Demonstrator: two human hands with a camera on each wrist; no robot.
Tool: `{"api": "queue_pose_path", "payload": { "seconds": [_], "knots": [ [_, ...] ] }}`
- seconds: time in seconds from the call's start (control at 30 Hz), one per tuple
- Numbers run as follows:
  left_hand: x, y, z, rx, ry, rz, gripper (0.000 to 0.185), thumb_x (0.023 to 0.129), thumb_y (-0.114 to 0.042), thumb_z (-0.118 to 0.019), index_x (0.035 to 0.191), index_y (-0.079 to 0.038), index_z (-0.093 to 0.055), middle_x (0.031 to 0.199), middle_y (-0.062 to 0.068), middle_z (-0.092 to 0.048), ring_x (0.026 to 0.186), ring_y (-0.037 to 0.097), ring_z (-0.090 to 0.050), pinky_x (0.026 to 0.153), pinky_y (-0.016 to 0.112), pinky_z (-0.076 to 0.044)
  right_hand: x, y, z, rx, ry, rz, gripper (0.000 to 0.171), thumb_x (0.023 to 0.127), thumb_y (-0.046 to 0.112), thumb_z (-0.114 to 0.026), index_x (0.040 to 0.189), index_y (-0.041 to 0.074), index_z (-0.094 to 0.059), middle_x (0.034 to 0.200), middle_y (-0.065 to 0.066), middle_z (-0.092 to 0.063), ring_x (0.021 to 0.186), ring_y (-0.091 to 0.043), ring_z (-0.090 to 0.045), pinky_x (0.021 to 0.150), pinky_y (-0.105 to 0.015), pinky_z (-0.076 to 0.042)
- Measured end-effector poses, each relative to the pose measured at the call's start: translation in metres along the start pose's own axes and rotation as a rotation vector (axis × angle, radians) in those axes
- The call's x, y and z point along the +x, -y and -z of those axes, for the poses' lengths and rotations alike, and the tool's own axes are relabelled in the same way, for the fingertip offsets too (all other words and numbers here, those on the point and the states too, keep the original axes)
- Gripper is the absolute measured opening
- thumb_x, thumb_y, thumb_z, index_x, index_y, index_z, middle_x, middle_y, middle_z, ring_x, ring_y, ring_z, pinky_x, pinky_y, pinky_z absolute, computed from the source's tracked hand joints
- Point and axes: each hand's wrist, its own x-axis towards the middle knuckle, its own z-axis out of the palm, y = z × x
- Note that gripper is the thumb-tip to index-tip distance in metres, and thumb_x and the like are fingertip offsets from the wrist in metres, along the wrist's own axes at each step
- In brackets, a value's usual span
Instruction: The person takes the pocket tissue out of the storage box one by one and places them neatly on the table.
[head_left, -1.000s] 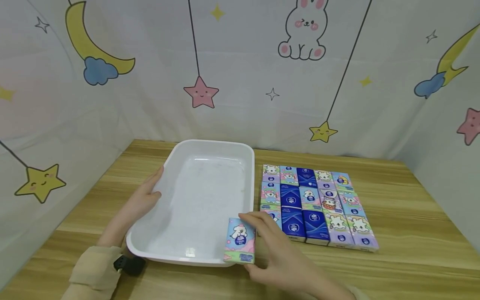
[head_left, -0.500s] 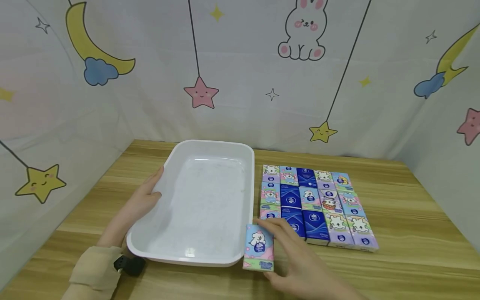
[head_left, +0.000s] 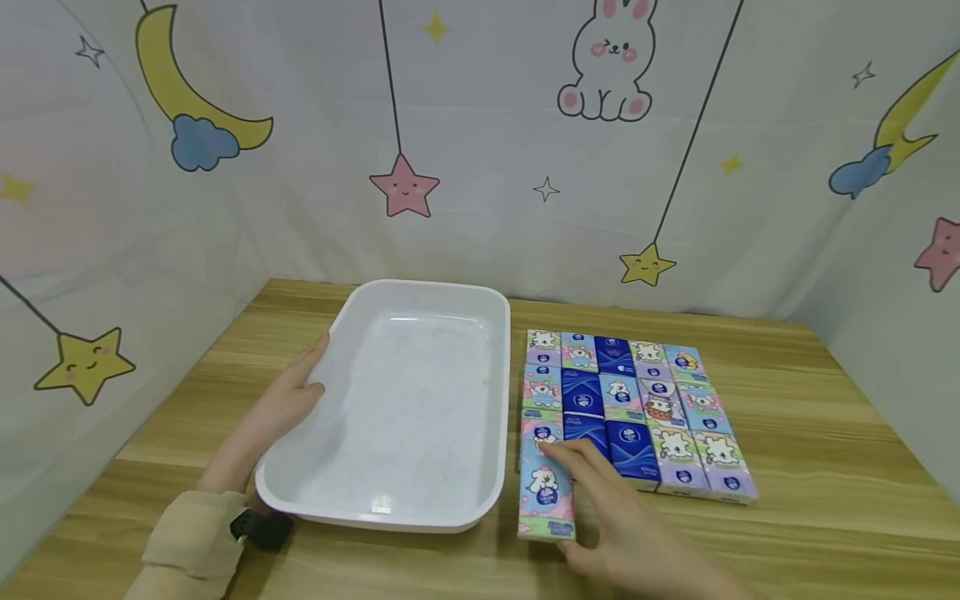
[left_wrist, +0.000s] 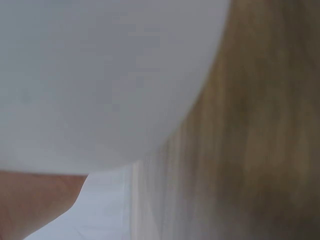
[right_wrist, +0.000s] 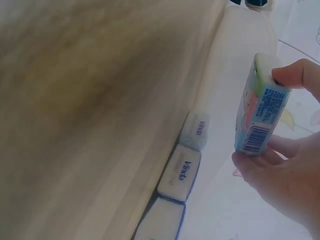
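My right hand (head_left: 577, 467) pinches a pastel tissue pack (head_left: 546, 492) with a cartoon bear on it. It holds the pack at the near end of the left column of a grid of tissue packs (head_left: 637, 400), just right of a white tray (head_left: 420, 521). In the right wrist view the pack (right_wrist: 260, 107) sits between the thumb (right_wrist: 295, 75) and the fingers below it. The tray has nothing in it. My left hand (head_left: 309, 371) grips the tray's left rim; the left wrist view shows only the tray wall (left_wrist: 100, 75) and the wooden table (left_wrist: 250, 125).
The grid lies on the wooden table (head_left: 810, 392), with dark blue and pastel packs side by side. Fabric walls printed with stars, moons and a rabbit (head_left: 607, 58) close in the table at the back and both sides. A beige sleeve (head_left: 187, 542) covers my left forearm.
My right hand has carried the pack rightward from over the tray's near right corner, then down in front of the grid's left column. The left hand and tray have stayed put.
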Motion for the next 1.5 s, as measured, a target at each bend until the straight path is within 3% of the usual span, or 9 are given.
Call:
{"api": "queue_pose_path", "payload": {
  "seconds": [0.07,0.23,0.53,0.87,1.23,1.5],
  "knots": [
    [0.0,0.0,0.0,-0.003,-0.001,0.001,0.074,0.088,0.004,-0.034,0.154,-0.006,-0.001,0.16,0.024,0.002,0.145,0.05,-0.003,0.115,0.068,-0.011,0.002,-0.005,-0.002,-0.032,-0.014,0.043,0.095,0.069,0.017,-0.079,0.15,0.025,-0.03,0.138,0.018,-0.037,0.123,-0.001,-0.043,0.104,-0.036,-0.049],
    [0.001,0.0,-0.001,-0.007,-0.005,0.001,0.074,0.088,0.004,-0.035,0.154,-0.007,-0.002,0.16,0.023,0.002,0.146,0.049,-0.002,0.115,0.067,-0.01,0.007,-0.012,-0.004,-0.077,-0.002,0.082,0.093,0.067,0.018,-0.079,0.148,0.017,-0.034,0.136,0.014,-0.04,0.118,-0.002,-0.047,0.101,-0.034,-0.051],
    [0.003,-0.002,-0.003,-0.012,0.0,0.0,0.074,0.089,0.004,-0.035,0.154,-0.008,-0.002,0.16,0.024,0.002,0.146,0.049,-0.002,0.114,0.068,-0.012,0.008,-0.014,-0.004,-0.111,0.095,-0.011,0.087,0.075,0.025,-0.075,0.15,0.019,-0.031,0.142,0.008,-0.037,0.116,-0.008,-0.05,0.101,-0.038,-0.051],
    [0.003,-0.003,-0.004,-0.017,0.007,0.005,0.074,0.088,0.004,-0.034,0.154,-0.006,-0.002,0.16,0.024,0.003,0.146,0.049,0.002,0.115,0.068,-0.008,0.006,-0.016,-0.007,-0.191,0.126,0.021,0.084,0.08,0.033,-0.073,0.15,0.016,-0.03,0.148,-0.001,-0.038,0.133,-0.021,-0.046,0.108,-0.045,-0.045],
    [0.005,-0.003,-0.004,-0.013,-0.003,-0.003,0.074,0.088,0.004,-0.037,0.154,-0.006,-0.003,0.16,0.024,0.002,0.146,0.048,0.002,0.115,0.068,-0.007,0.005,-0.016,-0.008,-0.237,0.177,0.008,0.08,0.083,0.038,-0.07,0.151,0.017,-0.031,0.15,-0.003,-0.034,0.136,-0.023,-0.042,0.11,-0.047,-0.042],
    [0.001,-0.003,-0.003,-0.02,-0.006,0.01,0.073,0.093,-0.003,-0.041,0.154,-0.011,-0.003,0.161,0.02,0.001,0.146,0.049,-0.006,0.113,0.068,-0.018,0.005,-0.014,-0.006,-0.241,0.176,0.017,0.078,0.084,0.043,-0.068,0.149,0.02,-0.034,0.152,-0.003,-0.032,0.139,-0.024,-0.037,0.111,-0.05,-0.04]
  ]
}}
